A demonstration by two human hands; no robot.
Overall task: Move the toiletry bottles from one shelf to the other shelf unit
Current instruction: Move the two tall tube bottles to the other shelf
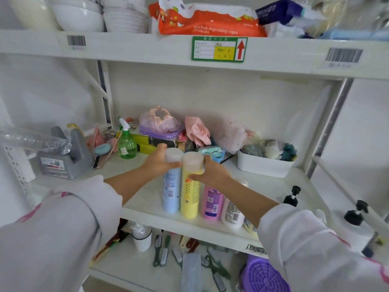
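**Two bottles, two hands**

The left hand (156,163) wrapped the blue bottle (171,186). The right hand (211,171) wrapped the yellow bottle (190,190). Both bottles stood touching on the middle shelf (147,199). Lifting straight up would likely spare the pink bottle (212,204) beside them.

left hand (157,162) gripping blue bottle (171,186), right hand (211,172) gripping yellow bottle (190,190)
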